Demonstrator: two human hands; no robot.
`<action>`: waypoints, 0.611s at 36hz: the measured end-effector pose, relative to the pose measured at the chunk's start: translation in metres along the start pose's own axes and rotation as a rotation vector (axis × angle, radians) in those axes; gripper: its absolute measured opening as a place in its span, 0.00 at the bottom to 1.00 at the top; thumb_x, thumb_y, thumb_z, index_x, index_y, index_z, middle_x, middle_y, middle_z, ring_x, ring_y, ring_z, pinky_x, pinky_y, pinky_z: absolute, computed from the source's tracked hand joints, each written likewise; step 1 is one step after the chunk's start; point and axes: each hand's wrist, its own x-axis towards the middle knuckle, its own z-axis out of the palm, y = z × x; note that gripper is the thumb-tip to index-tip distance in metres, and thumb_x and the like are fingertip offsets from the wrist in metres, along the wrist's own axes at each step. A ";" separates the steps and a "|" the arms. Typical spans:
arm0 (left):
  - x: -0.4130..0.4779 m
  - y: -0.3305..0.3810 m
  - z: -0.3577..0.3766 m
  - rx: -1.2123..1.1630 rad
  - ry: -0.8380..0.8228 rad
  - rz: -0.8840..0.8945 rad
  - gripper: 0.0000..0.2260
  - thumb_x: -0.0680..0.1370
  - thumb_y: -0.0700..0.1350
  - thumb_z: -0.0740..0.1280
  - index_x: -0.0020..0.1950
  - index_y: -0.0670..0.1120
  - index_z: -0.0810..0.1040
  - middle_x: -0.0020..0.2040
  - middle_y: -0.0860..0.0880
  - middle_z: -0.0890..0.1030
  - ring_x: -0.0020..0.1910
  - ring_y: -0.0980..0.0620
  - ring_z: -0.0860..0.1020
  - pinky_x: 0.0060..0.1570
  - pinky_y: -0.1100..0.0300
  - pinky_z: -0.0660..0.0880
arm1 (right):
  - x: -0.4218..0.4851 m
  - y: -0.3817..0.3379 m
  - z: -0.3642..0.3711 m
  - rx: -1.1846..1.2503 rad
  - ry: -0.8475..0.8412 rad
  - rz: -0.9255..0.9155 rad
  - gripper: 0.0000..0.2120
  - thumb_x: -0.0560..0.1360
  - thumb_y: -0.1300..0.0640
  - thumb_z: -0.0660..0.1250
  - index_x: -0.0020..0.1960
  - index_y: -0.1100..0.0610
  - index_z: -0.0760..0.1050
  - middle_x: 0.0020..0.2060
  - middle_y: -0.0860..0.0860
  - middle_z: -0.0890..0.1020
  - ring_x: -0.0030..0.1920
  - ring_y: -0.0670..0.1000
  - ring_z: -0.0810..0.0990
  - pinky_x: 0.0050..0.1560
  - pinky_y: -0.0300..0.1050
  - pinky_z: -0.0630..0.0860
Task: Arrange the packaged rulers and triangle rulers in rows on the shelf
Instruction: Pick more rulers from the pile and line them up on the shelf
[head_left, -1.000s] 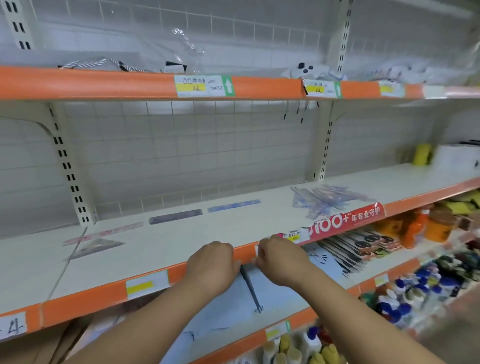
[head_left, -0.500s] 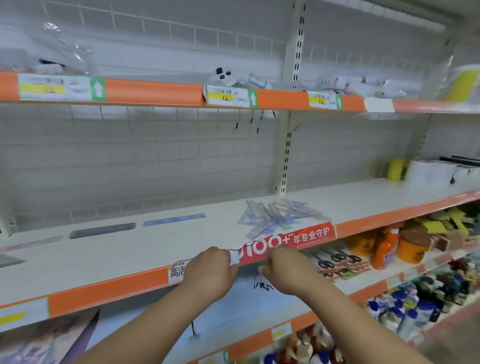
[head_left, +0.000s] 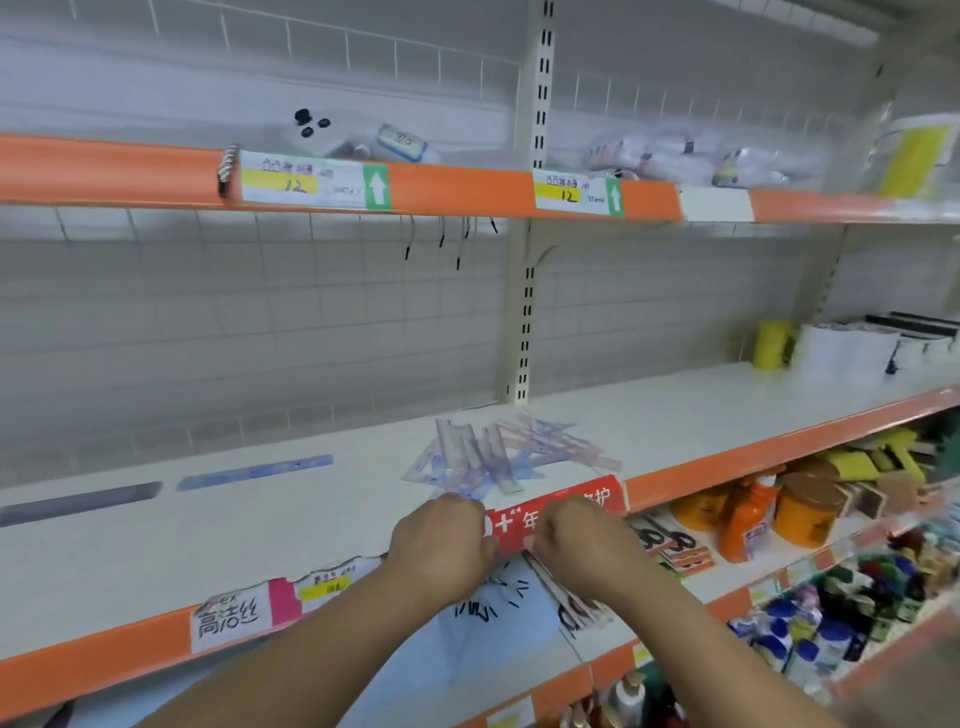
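Since I've sidestepped right along the shelf (head_left: 727, 410), left hand (head_left: 441, 545) and right hand (head_left: 576, 545) now sit at its front edge, just short of the loose pile of packaged rulers (head_left: 498, 457); fingers curled, can't tell if gripping anything. Pile now reachable, sorting can start

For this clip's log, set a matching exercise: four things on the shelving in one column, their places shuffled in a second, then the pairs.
Things:
1. pile of packaged rulers
2. blue ruler
3. yellow cylinder
4. orange jar

Places:
A. middle shelf, far right, near the back
B. lower shelf, at the right
C. middle shelf, just behind the red label strip
D. middle shelf, lying flat, left of the pile

Pairs: 1-C, 2-D, 3-A, 4-B
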 end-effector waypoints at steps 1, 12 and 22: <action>0.009 0.001 0.000 0.000 0.004 0.011 0.12 0.80 0.52 0.59 0.53 0.46 0.77 0.54 0.47 0.78 0.53 0.47 0.77 0.43 0.59 0.68 | 0.006 0.003 -0.001 0.002 0.009 0.008 0.12 0.78 0.49 0.61 0.47 0.57 0.75 0.47 0.54 0.78 0.47 0.56 0.77 0.47 0.48 0.75; 0.107 -0.017 -0.005 -0.058 0.044 0.048 0.10 0.77 0.47 0.61 0.52 0.45 0.78 0.53 0.47 0.78 0.52 0.47 0.78 0.41 0.61 0.68 | 0.083 0.024 -0.025 -0.036 0.116 0.084 0.11 0.77 0.49 0.61 0.49 0.57 0.76 0.50 0.54 0.78 0.50 0.54 0.77 0.48 0.45 0.73; 0.153 -0.024 0.020 -0.036 -0.056 0.050 0.08 0.76 0.46 0.62 0.50 0.45 0.78 0.50 0.47 0.79 0.49 0.47 0.78 0.41 0.60 0.69 | 0.124 0.060 -0.002 -0.057 0.058 0.134 0.08 0.79 0.51 0.58 0.43 0.53 0.68 0.44 0.51 0.71 0.45 0.52 0.74 0.42 0.43 0.67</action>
